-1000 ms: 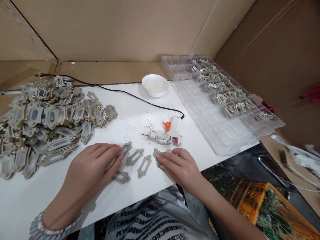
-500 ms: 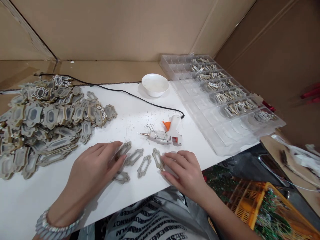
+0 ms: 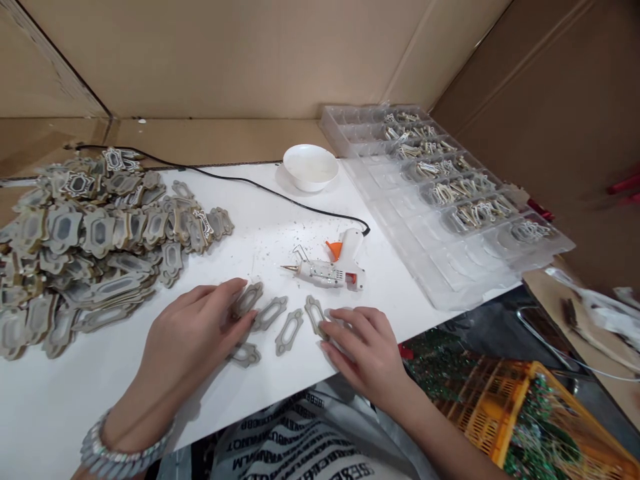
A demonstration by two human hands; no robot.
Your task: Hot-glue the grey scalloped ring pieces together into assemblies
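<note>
Several flat grey frame-shaped pieces with an oblong hole lie loose on the white table. My left hand (image 3: 200, 330) rests over the left ones, thumb and index finger apart around one grey frame (image 3: 251, 297); its other fingers are hidden. Another frame (image 3: 246, 355) is partly covered by that hand. Between my hands lie a slanted frame (image 3: 271, 313) and a more upright frame (image 3: 289, 332), untouched. My right hand (image 3: 367, 350) has its fingers apart, fingertips at the edge of the rightmost frame (image 3: 315, 315). Just beyond lies a white glue gun (image 3: 323, 272), nozzle to the left.
A big heap of similar frames (image 3: 103, 230) covers the left. A white bowl (image 3: 311, 168) stands at the back, near the glue gun's black cord (image 3: 240, 179). On the right is a clear compartment tray (image 3: 400, 220) holding small pieces. Below it sits an orange crate (image 3: 493, 407).
My left hand has shifted slightly to the right. The right hand's fingertips have moved a little along the rightmost frame's edge. The loose frames lie almost as before.
</note>
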